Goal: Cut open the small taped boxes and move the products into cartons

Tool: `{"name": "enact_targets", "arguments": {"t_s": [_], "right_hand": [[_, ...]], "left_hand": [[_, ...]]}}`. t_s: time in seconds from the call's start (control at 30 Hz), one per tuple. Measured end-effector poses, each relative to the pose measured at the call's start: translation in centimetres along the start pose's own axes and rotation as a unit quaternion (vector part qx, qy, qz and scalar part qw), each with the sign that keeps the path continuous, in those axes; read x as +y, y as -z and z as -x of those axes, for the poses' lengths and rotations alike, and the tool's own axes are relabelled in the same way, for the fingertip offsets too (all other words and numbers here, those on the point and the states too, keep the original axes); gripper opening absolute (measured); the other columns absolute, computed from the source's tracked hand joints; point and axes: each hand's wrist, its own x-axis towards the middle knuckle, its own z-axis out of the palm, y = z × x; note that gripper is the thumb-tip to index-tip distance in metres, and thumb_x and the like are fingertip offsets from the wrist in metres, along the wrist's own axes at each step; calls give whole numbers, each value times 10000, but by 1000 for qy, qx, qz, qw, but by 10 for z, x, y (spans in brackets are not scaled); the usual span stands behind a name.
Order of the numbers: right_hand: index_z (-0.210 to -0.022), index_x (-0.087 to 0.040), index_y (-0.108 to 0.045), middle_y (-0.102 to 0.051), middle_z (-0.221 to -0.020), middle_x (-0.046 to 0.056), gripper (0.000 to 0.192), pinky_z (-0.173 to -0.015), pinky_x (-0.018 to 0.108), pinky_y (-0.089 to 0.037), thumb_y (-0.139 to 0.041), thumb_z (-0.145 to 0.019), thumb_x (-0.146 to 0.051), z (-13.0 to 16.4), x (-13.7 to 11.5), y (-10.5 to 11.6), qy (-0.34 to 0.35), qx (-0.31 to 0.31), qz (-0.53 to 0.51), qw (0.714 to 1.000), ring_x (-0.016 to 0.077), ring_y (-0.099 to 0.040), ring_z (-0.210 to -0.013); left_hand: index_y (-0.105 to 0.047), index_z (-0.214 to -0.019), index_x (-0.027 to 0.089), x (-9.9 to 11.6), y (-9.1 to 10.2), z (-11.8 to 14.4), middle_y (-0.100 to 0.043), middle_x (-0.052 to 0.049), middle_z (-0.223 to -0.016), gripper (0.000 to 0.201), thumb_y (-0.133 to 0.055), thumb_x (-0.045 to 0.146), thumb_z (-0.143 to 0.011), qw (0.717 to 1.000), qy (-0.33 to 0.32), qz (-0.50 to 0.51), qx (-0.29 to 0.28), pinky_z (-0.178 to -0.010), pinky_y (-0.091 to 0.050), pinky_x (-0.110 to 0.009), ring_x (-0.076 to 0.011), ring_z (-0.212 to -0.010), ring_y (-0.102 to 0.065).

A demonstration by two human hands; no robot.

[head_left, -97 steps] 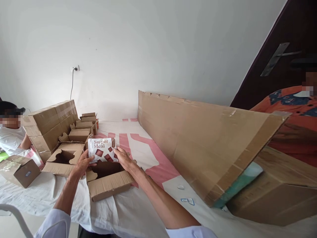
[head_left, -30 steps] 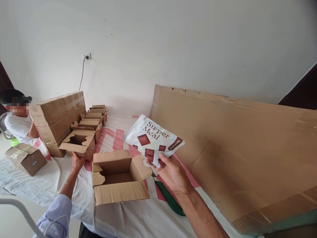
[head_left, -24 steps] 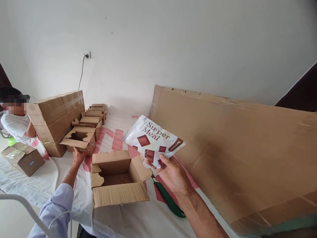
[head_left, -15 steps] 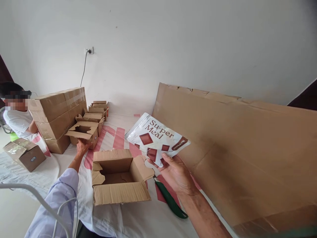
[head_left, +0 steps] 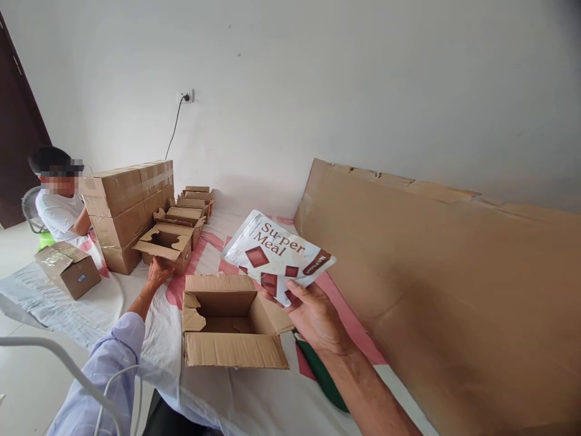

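Observation:
My right hand (head_left: 315, 312) pinches a white and dark red "Su-per Meal" pouch (head_left: 276, 254) by its lower edge, thumb on the printed face. The pouch is tilted, above the right back corner of an open cardboard box (head_left: 236, 351). That box stands in front of me with its flaps folded out and no contents in the part I see. Farther left, my left hand (head_left: 158, 272) is closed at the front of another open cardboard box (head_left: 184, 257), under its folded-out flap; the fingertips are partly hidden.
Behind the left box runs a row of open boxes (head_left: 190, 203). Beside it rises a stack of taped boxes (head_left: 120, 212), with a single closed box (head_left: 68, 269) nearby. A large cardboard sheet (head_left: 436, 290) leans at right. A green handle (head_left: 324, 378) lies partly hidden. A person (head_left: 59, 206) sits at far left.
The camera view has turned slightly left, so the scene sits farther right. The pouch has come a little left relative to the near box. My left hand stays at the same box.

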Motion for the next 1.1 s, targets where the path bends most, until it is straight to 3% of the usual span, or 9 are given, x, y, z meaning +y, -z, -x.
{"name": "enact_targets", "arguments": {"t_s": [0.17, 0.3, 0.37, 0.43, 0.53, 0.6, 0.7, 0.9, 1.1], "right_hand": [[-1205, -379, -754, -841, -1169, -4, 501, -977, 604, -687, -953, -751, -449, -2, 7, -13, -11, -19, 2, 1000, 284, -801, -1008], [-1193, -364, -751, -830, -1208, -6, 512, -949, 568, -704, -965, -736, -455, -4, 18, -26, -29, -27, -2, 999, 274, -790, -1038], [-1161, -348, -755, -833, -1182, -9, 491, -933, 554, -709, -965, -730, -453, -5, 25, -34, -42, -40, -5, 998, 264, -791, -1008], [-1105, -326, -761, -839, -1131, -6, 453, -911, 542, -714, -964, -723, -462, -6, 33, -43, -59, -59, -8, 996, 257, -795, -960], [-1068, -310, -758, -837, -1117, 14, 417, -863, 506, -718, -945, -731, -471, -7, 41, -56, -75, -97, -4, 992, 267, -797, -959], [-1099, -315, -754, -831, -1154, 25, 421, -834, 476, -718, -925, -746, -468, -7, 45, -62, -78, -122, 4, 989, 278, -796, -997], [-1141, -317, -755, -827, -1170, 28, 423, -809, 463, -712, -886, -777, -488, -7, 50, -65, -83, -149, 24, 985, 285, -795, -1000], [-1247, -296, -757, -815, -1218, 46, 393, -1113, 519, -583, -797, -881, -431, -13, 52, -63, -20, -218, 164, 962, 295, -736, -1217], [-1240, -297, -756, -799, -1214, 80, 352, -1066, 490, -589, -774, -908, -413, -1, 42, -36, 91, -97, 280, 951, 282, -744, -1144]], "left_hand": [[-668, -1059, 187, 4, 18, 24, -754, -164, -1125, 429, -844, 264, -676, 1000, -13, 28, -2, -1044, -502, -462, -428, -1317, -639], [-766, -937, 178, 13, 39, 60, -781, -113, -897, 264, -768, 389, -777, 995, -46, 77, -48, -923, -565, -456, -374, -1025, -749], [-800, -1035, 165, 25, 52, 82, -802, -110, -938, 401, -704, 514, -863, 987, -81, 114, -83, -843, -594, -423, -333, -949, -762], [-796, -1183, 163, 43, 65, 102, -816, -116, -1057, 559, -683, 627, -892, 971, -126, 166, -119, -822, -609, -388, -323, -1013, -763], [-741, -1348, 181, 73, 81, 125, -804, -119, -1195, 666, -758, 644, -870, 918, -192, 279, -208, -770, -612, -358, -327, -1069, -751], [-768, -1244, 181, 87, 87, 136, -810, -92, -1062, 593, -815, 611, -839, 904, -198, 289, -244, -711, -589, -339, -276, -897, -753], [-775, -1060, 170, 94, 88, 147, -785, -69, -891, 504, -861, 586, -790, 915, -171, 280, -236, -666, -562, -341, -226, -728, -705], [-756, -1087, 190, 63, 97, 148, -825, -106, -1044, 552, -895, 580, -721, 921, -114, 327, -180, -745, -603, -374, -288, -920, -755], [-716, -1021, 217, -18, 136, 101, -816, -74, -1025, 699, -979, 610, -506, 940, -26, 337, -44, -766, -642, -397, -281, -911, -769]]}}
